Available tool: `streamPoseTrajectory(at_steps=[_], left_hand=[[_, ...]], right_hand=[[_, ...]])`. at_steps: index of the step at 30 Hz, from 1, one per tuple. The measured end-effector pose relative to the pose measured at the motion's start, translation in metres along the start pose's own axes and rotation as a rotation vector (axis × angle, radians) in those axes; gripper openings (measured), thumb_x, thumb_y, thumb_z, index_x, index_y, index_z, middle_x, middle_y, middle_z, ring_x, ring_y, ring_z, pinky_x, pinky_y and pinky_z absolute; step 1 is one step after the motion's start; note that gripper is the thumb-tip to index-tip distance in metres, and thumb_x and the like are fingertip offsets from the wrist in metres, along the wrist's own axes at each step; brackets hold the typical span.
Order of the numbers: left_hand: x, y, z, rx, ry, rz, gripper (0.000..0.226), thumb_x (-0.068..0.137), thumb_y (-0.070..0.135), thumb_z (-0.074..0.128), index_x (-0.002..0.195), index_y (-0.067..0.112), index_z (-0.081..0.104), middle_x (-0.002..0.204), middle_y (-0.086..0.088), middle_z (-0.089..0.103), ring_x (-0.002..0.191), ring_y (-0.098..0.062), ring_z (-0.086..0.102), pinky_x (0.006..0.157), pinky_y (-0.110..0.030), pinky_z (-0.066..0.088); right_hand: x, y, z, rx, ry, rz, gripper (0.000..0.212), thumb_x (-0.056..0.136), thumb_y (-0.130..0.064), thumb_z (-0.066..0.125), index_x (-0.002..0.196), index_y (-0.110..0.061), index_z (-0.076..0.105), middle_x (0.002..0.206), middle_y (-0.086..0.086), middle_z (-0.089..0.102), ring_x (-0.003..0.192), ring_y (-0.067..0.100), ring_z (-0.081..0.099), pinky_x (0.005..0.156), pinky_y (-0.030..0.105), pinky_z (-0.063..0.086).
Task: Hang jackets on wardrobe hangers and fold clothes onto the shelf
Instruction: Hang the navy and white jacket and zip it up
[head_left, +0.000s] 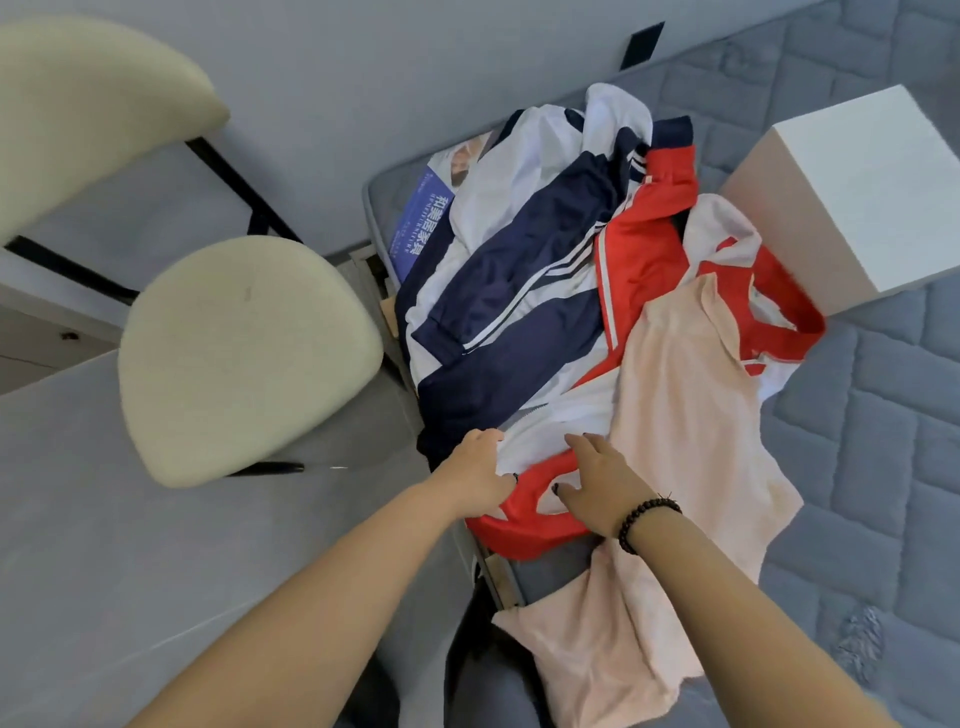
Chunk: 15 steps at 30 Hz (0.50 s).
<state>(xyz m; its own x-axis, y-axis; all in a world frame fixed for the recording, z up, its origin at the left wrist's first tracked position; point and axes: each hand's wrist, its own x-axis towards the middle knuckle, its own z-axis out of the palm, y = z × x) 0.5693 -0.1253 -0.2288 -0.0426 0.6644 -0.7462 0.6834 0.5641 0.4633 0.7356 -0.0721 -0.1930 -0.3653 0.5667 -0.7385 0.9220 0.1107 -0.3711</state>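
A heap of clothes lies on the corner of a grey quilted mattress (883, 441). On the left is a navy and white jacket (514, 291) with white stripes. A red and white jacket (649, 249) lies beside and under it, its red hem near me. A pale pink garment (685, 415) drapes over the mattress edge toward me. My left hand (475, 475) rests on the white cloth by the red hem, fingers curled onto it. My right hand (597, 480), with a dark bead bracelet at the wrist, lies flat on the red and white jacket, fingers spread.
A cream padded chair (244, 353) with a black frame stands left of the bed. A white box (872, 192) sits on the mattress to the right of the heap. A blue printed label (421, 218) shows at the mattress corner. Grey floor lies on the left.
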Motion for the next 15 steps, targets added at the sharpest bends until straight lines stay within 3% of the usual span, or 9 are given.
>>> streamPoseTrajectory(at_steps=[4, 8, 11, 13, 15], left_hand=[[0.053, 0.007, 0.012, -0.04, 0.134, -0.046, 0.074, 0.093, 0.024, 0.058, 0.151, 0.011, 0.015, 0.155, -0.009, 0.015, 0.139, -0.028, 0.028, 0.108, -0.039, 0.033], [0.105, 0.013, 0.01, 0.124, 0.368, -0.114, 0.082, 0.093, 0.029, 0.058, 0.152, 0.009, 0.004, 0.158, -0.013, 0.008, 0.143, -0.033, 0.018, 0.108, -0.044, 0.032], [0.138, 0.016, 0.011, 0.164, 0.384, -0.238, 0.09, 0.092, 0.036, 0.06, 0.151, 0.007, -0.002, 0.158, -0.016, 0.006, 0.145, -0.034, 0.013, 0.11, -0.047, 0.03], [0.149, 0.013, 0.011, 0.27, 0.389, -0.293, 0.08, 0.091, 0.036, 0.061, 0.148, 0.007, 0.013, 0.15, -0.014, 0.025, 0.136, -0.031, 0.029, 0.102, -0.046, 0.035], [0.154, 0.007, 0.005, 0.431, 0.419, -0.266, 0.049, 0.092, 0.028, 0.058, 0.133, 0.011, 0.037, 0.133, -0.009, 0.045, 0.122, -0.028, 0.042, 0.094, -0.044, 0.037]], right_hand=[[0.039, 0.024, 0.0, 0.066, -0.023, -0.003, 0.069, 0.093, -0.024, 0.053, 0.151, -0.012, 0.017, 0.155, 0.007, 0.017, 0.139, 0.023, 0.031, 0.113, 0.031, 0.028], [0.073, 0.035, 0.003, 0.12, -0.017, -0.018, 0.068, 0.094, -0.023, 0.052, 0.151, -0.012, 0.017, 0.156, 0.006, 0.015, 0.139, 0.022, 0.031, 0.112, 0.031, 0.03], [0.094, 0.036, 0.005, 0.135, -0.001, -0.023, 0.067, 0.094, -0.025, 0.051, 0.15, -0.013, 0.016, 0.156, 0.006, 0.014, 0.134, 0.024, 0.038, 0.109, 0.034, 0.035], [0.103, 0.034, 0.007, 0.156, 0.003, -0.034, 0.066, 0.094, -0.025, 0.051, 0.15, -0.014, 0.017, 0.156, 0.005, 0.014, 0.129, 0.024, 0.043, 0.105, 0.036, 0.039], [0.108, 0.032, 0.008, 0.196, 0.01, -0.043, 0.064, 0.095, -0.025, 0.05, 0.149, -0.015, 0.018, 0.155, 0.004, 0.015, 0.123, 0.023, 0.048, 0.1, 0.035, 0.043]])
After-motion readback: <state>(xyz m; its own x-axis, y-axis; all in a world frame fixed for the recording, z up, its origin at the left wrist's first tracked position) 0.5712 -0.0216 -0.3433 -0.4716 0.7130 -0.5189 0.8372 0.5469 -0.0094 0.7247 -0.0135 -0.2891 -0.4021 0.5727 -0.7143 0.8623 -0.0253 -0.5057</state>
